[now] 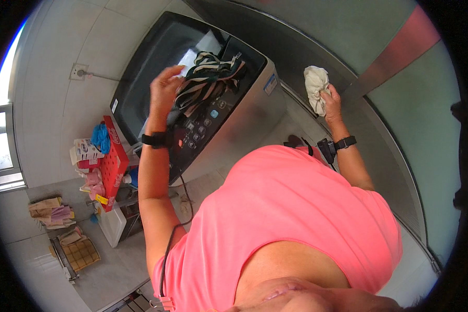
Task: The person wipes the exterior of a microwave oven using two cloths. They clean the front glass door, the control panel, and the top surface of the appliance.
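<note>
My right hand (331, 103) grips a bunched off-white cloth (316, 85) and holds it in the air, to the right of a top-loading washing machine (152, 74). A crumpled striped garment (214, 76), dark with light stripes, lies on the machine's dark top beside the control panel (202, 128). My left hand (165, 87) is at the left edge of this garment, fingers bent. Whether its fingertips touch the fabric or hold any of it cannot be made out.
A red plastic shelf (115, 163) with a blue bag and boxes stands left of the machine. A plug sits in a wall socket (78, 72). Cloths (52, 212) hang on the far left wall. Framed glass panels (417, 97) stand on the right. A dark cable runs down by my left arm.
</note>
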The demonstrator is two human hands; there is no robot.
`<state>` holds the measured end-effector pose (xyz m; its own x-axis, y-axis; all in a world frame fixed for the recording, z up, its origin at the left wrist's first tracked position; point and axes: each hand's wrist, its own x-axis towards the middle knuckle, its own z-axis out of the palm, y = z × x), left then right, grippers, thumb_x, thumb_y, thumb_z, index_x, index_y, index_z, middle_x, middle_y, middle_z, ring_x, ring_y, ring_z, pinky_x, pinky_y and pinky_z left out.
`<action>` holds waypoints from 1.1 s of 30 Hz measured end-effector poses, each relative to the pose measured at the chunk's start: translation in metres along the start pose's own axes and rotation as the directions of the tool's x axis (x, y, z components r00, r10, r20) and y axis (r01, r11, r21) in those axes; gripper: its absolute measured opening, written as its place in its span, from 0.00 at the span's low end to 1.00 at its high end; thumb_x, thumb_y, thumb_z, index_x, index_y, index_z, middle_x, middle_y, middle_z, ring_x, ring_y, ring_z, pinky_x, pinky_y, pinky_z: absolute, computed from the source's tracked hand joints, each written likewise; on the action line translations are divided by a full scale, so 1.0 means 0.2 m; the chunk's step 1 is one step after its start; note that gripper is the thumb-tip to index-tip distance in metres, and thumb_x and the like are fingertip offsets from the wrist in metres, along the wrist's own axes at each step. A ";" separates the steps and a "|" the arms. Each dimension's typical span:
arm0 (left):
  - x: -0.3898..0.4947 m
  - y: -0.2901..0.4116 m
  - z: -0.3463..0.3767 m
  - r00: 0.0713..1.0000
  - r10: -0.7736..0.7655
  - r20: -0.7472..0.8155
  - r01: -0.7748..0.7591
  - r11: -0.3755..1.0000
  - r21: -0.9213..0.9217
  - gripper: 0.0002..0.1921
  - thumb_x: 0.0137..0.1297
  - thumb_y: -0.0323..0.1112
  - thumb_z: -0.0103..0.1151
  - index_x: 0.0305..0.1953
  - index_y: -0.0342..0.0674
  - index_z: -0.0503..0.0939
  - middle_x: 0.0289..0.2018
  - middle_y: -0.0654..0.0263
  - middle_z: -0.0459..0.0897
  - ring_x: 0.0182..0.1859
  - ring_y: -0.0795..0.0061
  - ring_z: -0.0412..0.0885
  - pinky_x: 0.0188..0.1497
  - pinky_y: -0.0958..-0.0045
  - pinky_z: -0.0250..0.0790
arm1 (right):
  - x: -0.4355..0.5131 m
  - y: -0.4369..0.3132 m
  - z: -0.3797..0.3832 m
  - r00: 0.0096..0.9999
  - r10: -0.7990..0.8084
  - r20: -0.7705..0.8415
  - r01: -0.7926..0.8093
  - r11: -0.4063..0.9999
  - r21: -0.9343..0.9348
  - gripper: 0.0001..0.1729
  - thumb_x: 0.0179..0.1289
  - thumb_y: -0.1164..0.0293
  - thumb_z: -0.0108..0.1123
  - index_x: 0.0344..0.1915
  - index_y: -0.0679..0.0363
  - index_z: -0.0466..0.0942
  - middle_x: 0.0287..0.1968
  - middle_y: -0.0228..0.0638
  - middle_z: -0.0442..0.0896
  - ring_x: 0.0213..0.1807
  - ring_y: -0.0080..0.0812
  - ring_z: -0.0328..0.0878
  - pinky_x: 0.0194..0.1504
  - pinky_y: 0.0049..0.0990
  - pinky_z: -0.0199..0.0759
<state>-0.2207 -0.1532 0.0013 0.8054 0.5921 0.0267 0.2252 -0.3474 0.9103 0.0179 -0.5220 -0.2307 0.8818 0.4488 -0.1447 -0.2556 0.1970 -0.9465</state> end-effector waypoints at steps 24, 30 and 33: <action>-0.20 0.22 -0.07 0.958 -0.207 -0.199 0.232 0.966 0.114 0.28 0.49 0.26 0.69 0.55 0.33 0.75 0.43 0.60 0.84 0.40 0.69 0.82 0.43 0.70 0.74 | -0.05 -0.16 0.05 0.990 0.041 0.134 -0.035 0.998 -0.049 0.17 0.61 0.73 0.54 0.50 0.66 0.76 0.43 0.29 0.80 0.44 0.21 0.75 0.48 0.21 0.68; -0.10 0.51 -0.05 0.916 0.196 -0.351 -0.287 0.931 -0.227 0.32 0.52 0.17 0.64 0.60 0.36 0.67 0.43 0.63 0.82 0.42 0.69 0.81 0.47 0.71 0.74 | -0.05 -0.19 0.04 0.977 -0.018 0.210 0.063 0.976 -0.208 0.17 0.61 0.73 0.54 0.50 0.66 0.76 0.44 0.29 0.81 0.43 0.22 0.76 0.47 0.21 0.69; -0.12 0.39 0.12 0.966 0.106 -0.235 -0.174 0.941 -0.291 0.40 0.50 0.18 0.64 0.66 0.41 0.60 0.42 0.60 0.81 0.43 0.70 0.80 0.45 0.69 0.75 | -0.04 -0.18 0.03 0.974 -0.039 0.223 0.090 0.971 -0.223 0.17 0.61 0.73 0.54 0.50 0.65 0.76 0.43 0.29 0.80 0.42 0.21 0.75 0.46 0.21 0.69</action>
<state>-0.2094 -0.2126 0.0612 0.6736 0.7058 0.2196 -0.0877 -0.2187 0.9718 0.0182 -0.5273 -0.1940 0.7805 0.6239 -0.0397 -0.0807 0.0375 -0.9960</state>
